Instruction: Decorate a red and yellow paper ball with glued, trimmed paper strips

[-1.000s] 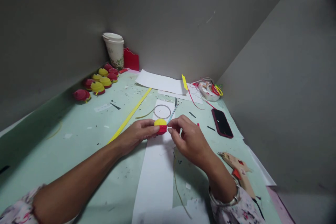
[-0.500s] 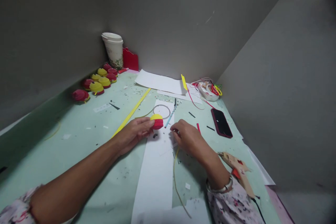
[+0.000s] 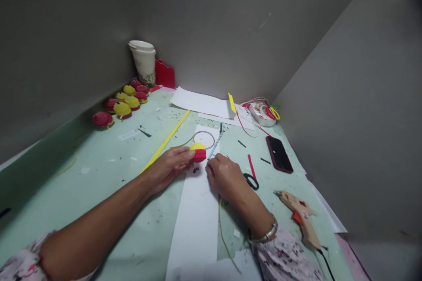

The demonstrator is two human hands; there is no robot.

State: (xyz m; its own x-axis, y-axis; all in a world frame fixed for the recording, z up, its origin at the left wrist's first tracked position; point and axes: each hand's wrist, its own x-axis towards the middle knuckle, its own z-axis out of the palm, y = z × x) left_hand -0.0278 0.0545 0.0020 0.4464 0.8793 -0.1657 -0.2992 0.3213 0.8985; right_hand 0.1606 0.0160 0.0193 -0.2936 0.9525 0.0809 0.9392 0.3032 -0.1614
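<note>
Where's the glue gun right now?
Head view, right side: the glue gun lies on the table, nearer the wearer than the phone and to the right of the right hand.

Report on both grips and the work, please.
Left grip holding red-and-yellow piece; right grip near blue stick, hold unclear; black scraps on white paper.

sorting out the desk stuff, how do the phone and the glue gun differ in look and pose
The phone is a flat slab, while the glue gun has a bent, pistol-like shape. The phone shows a black screen in a dark red case; the glue gun is tan with an orange-red trigger. A black cord leaves the glue gun; none shows on the phone. Both lie on the table.
</note>
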